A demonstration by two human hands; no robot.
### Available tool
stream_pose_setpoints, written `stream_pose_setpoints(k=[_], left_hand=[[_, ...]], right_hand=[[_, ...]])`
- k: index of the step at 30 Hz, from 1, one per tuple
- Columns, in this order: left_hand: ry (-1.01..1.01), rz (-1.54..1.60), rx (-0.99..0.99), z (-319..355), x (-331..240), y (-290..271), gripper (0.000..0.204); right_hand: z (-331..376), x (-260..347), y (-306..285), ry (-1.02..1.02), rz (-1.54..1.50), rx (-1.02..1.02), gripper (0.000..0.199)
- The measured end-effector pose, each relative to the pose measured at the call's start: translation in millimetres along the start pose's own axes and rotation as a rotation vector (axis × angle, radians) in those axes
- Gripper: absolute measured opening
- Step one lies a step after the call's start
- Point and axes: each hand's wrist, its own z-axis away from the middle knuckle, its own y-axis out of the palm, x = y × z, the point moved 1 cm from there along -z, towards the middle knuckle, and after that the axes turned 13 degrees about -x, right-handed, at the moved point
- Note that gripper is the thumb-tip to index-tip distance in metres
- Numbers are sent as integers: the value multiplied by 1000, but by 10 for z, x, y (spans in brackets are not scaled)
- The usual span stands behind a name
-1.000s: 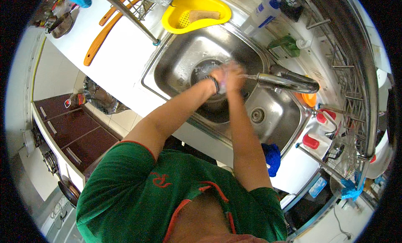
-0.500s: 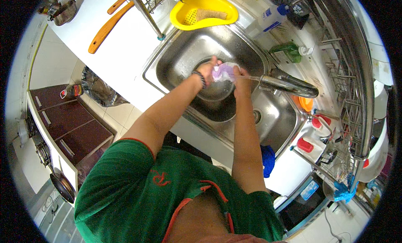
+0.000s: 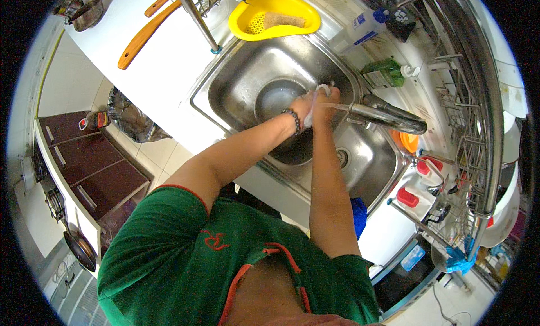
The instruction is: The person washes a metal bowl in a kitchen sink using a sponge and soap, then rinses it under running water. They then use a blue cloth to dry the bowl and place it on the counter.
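Hands clutching pale purplish bundle, faucet just beside, yellow colander beyond

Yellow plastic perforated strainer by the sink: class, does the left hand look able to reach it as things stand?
Probably yes: the way to the strainer over the steel sink basin looks free, though the left hand seems busy with a pale lilac soft item.
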Motion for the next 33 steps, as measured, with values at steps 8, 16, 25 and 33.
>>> stream_pose_setpoints(k=[8,16,25,33], left_hand=[[88,-421,-67,81,-154,-46,36],[349,-782,-9,461,-692,-106,35],[780,-886,-30,467,-823,18,35],[954,-1434,-141,582,-930,-187,57]], right_hand=[[61,2,38,-288,162,29,30],[210,-19,114,-372,364,208,28],[170,-117,118,989,-1515,603,27],[225,231,14,1026,-941,289,28]])
